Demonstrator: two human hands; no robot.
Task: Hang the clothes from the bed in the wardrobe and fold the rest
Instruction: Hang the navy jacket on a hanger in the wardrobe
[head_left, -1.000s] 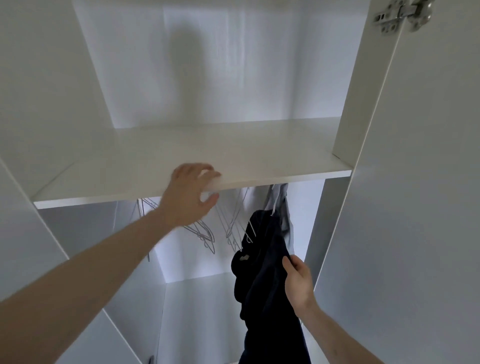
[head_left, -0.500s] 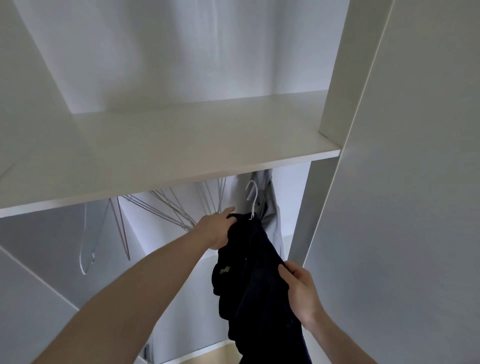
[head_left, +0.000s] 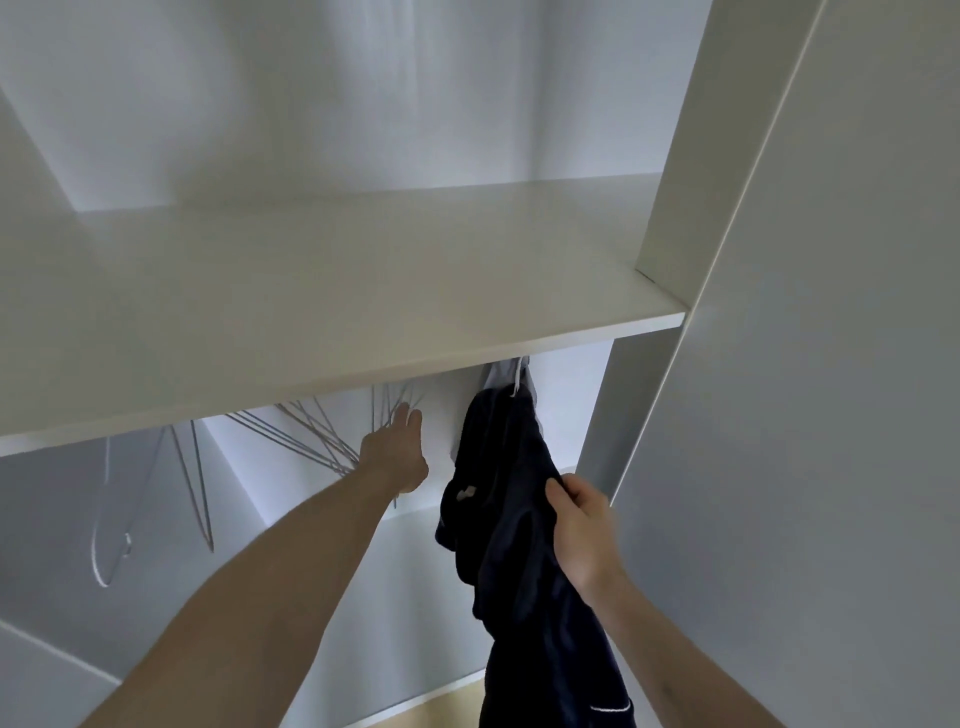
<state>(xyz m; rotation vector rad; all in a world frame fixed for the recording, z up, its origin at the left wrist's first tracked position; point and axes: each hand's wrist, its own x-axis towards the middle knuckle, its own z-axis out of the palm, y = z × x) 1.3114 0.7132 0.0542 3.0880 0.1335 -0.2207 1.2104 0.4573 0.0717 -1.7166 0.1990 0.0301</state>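
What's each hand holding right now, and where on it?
The right hand pinches the dark garment at its right edge, partway down. The left hand reaches among the wire hangers; no grip shows.
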